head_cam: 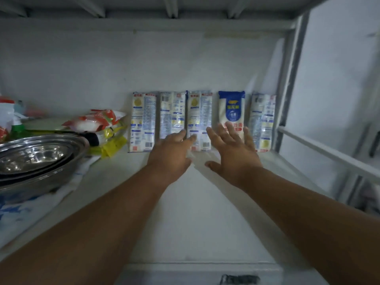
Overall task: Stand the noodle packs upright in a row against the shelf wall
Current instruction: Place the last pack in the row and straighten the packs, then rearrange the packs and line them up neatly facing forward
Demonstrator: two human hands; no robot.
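Several long noodle packs stand upright in a row against the white back wall (144,64) of the shelf. The leftmost pack (142,120) and the rightmost pack (262,120) show pale printed backs. One pack (231,108) has a blue top and blue label. My left hand (171,155) reaches forward with fingers apart, its fingertips in front of the lower part of the middle packs (199,112). My right hand (232,151) is spread open in front of the blue-labelled pack. Neither hand holds anything. The hands hide the bottoms of some packs.
A stack of steel bowls (37,155) sits at the left on a blue-patterned cloth (30,210). Red-and-white and yellow packets (98,124) lie beside the leftmost pack. Bottles (8,116) stand far left. A metal shelf post (285,95) and rail (329,153) bound the right side.
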